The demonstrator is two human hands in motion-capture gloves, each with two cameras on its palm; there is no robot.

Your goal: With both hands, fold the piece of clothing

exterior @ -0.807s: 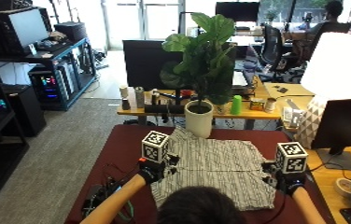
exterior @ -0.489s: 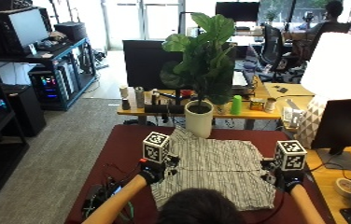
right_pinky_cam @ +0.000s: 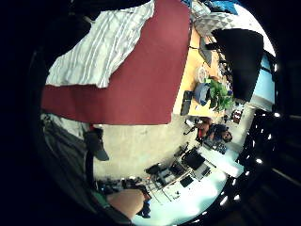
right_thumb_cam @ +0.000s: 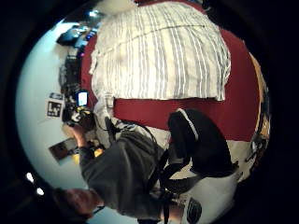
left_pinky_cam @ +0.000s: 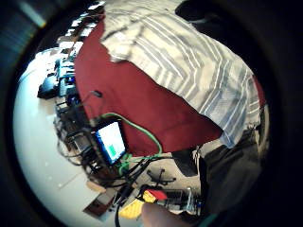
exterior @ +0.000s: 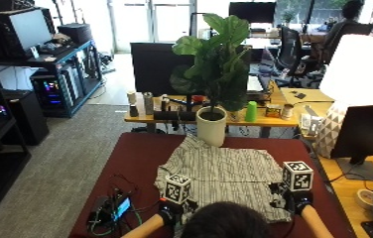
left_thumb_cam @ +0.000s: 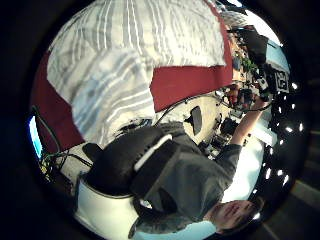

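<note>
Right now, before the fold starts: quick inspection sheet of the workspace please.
Surface: dark red table, shirt lying on its middle.
Job's things: grey-and-white striped short-sleeved shirt, spread flat, not yet folded; near hem hangs over the table edge by the person.
Clutter: small lit-screen device at the table's near left corner.
Grippers: left hand and right hand, black-gloved, over the shirt's near corners; fingers hidden.
Cables: green and black leads bunched round the device.
Surroundings: potted plant in a white pot just beyond the far edge; wooden desk with bottles behind.
</note>
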